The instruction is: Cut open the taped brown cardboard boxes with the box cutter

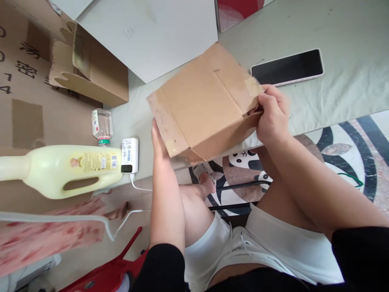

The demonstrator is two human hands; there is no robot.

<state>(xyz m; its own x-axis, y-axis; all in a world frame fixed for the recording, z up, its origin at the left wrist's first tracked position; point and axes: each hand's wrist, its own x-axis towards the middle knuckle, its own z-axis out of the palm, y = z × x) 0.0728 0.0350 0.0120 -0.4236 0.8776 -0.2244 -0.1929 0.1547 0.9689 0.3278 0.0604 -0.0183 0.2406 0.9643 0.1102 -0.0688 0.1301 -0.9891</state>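
Observation:
Tilted between my hands, a brown cardboard box [197, 97] is raised over the front edge of the cloth-covered table [349, 61]. Clear tape shows along its left and right ends. My left hand [158, 140] supports the left end, with most of its fingers hidden behind the cardboard. At the opposite end, my right hand [273, 113] is closed, thumb and fingers pinching the taped edge by a flap. A small dark gap shows beside those fingers. Just beyond my right hand lies a phone [287, 67] with a dark screen.
A large white box [158, 36] stands behind. On the left are an open carton [103, 73], a clear bottle [102, 123], a white power bank [130, 152] with a cable, and a pale yellow jug [69, 170]. Below is a patterned floor [337, 154].

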